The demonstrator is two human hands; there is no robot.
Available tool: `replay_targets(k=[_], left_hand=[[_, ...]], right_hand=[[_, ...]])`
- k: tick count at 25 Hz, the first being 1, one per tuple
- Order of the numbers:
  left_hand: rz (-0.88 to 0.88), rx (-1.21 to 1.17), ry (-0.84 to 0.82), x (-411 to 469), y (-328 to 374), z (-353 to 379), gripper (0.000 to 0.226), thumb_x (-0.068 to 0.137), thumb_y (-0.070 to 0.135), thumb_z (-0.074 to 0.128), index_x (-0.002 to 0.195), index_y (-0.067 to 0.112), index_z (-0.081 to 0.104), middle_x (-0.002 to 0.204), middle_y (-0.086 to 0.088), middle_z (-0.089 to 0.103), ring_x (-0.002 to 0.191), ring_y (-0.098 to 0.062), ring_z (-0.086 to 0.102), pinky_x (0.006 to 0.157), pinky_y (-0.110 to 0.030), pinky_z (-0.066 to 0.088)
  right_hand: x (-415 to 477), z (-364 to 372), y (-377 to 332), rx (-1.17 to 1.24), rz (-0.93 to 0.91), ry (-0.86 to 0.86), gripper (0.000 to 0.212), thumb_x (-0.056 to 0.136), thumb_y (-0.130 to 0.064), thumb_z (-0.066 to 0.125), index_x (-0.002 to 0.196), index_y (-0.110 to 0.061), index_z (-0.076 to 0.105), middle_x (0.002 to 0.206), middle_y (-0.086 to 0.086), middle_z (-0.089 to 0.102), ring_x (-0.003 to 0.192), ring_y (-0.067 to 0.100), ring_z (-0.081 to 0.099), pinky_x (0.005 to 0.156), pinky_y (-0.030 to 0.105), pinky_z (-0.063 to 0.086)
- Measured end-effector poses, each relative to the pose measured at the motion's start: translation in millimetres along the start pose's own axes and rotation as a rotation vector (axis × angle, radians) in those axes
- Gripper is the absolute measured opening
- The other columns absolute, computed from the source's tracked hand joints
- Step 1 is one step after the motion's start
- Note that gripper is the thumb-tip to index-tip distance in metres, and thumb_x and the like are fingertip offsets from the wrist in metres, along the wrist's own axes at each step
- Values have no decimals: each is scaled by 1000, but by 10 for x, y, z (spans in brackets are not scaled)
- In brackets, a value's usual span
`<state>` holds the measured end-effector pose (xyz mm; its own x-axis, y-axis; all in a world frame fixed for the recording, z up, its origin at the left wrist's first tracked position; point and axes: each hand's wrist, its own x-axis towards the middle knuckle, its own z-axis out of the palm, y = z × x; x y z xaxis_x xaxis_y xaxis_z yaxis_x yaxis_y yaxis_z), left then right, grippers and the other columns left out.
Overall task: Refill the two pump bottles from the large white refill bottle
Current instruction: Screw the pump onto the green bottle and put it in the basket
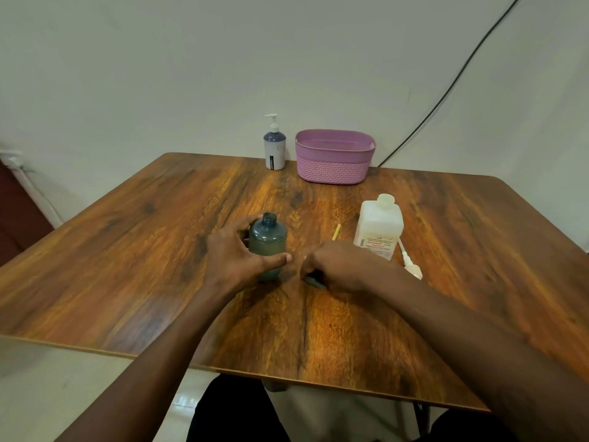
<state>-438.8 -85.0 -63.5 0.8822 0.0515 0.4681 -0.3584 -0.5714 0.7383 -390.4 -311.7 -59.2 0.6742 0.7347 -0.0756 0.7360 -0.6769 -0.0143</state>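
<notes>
A small teal pump bottle (267,241) stands upright mid-table with its neck open and no pump on it. My left hand (237,254) grips it from the left, thumb across its front. My right hand (334,266) rests on the table just to its right, fingers curled round a dark pump head (315,281) whose yellow tube (336,231) sticks out beyond the hand. The large white refill bottle (379,229) stands capped behind my right hand. A second pump bottle (275,149), white and dark blue with its pump on, stands at the table's far edge.
A purple woven basket (334,159) sits at the back next to the second pump bottle. A white pump with its tube (411,266) lies on the table right of the refill bottle. A black cable (446,100) runs down the wall behind.
</notes>
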Motion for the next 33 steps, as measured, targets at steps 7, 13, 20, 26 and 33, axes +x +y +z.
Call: replay_targets(k=[7, 13, 20, 26, 33], left_hand=[[-28, 38, -14, -17, -54, -25, 83, 56, 43, 96, 130, 23, 63, 113, 23, 59, 88, 25, 49, 77, 4, 41], [0, 47, 10, 13, -4, 68, 82, 53, 51, 95, 125, 24, 66, 115, 16, 68, 98, 5, 61, 82, -7, 49], [36, 29, 5, -8, 80, 160, 81, 54, 46, 96, 126, 27, 64, 110, 26, 61, 98, 10, 59, 85, -9, 51], [54, 7, 2, -28, 185, 155, 76, 55, 40, 97, 119, 39, 55, 103, 36, 54, 93, 20, 56, 81, -3, 46], [92, -29, 7, -34, 264, 174, 77, 54, 42, 97, 119, 39, 57, 102, 33, 59, 96, 19, 59, 84, -9, 51]], right_hand=[[-14, -215, 21, 203, 31, 341, 19, 90, -11, 67, 105, -23, 71, 99, -7, 69, 92, 9, 64, 82, 33, 57], [-174, -667, -154, 688, 124, 970, 24, 92, -11, 72, 114, -10, 62, 107, -9, 69, 101, 0, 69, 83, 18, 58], [-365, -848, -159, 933, 47, 1188, 19, 95, -6, 66, 114, -4, 62, 109, 9, 69, 107, 22, 70, 79, 35, 63], [-421, -901, -179, 881, 34, 1269, 20, 95, -6, 67, 114, -2, 61, 110, 13, 68, 107, 22, 70, 82, 28, 60], [-317, -745, -201, 977, 22, 999, 23, 93, -6, 69, 115, -4, 64, 109, 7, 71, 105, 22, 72, 82, 49, 63]])
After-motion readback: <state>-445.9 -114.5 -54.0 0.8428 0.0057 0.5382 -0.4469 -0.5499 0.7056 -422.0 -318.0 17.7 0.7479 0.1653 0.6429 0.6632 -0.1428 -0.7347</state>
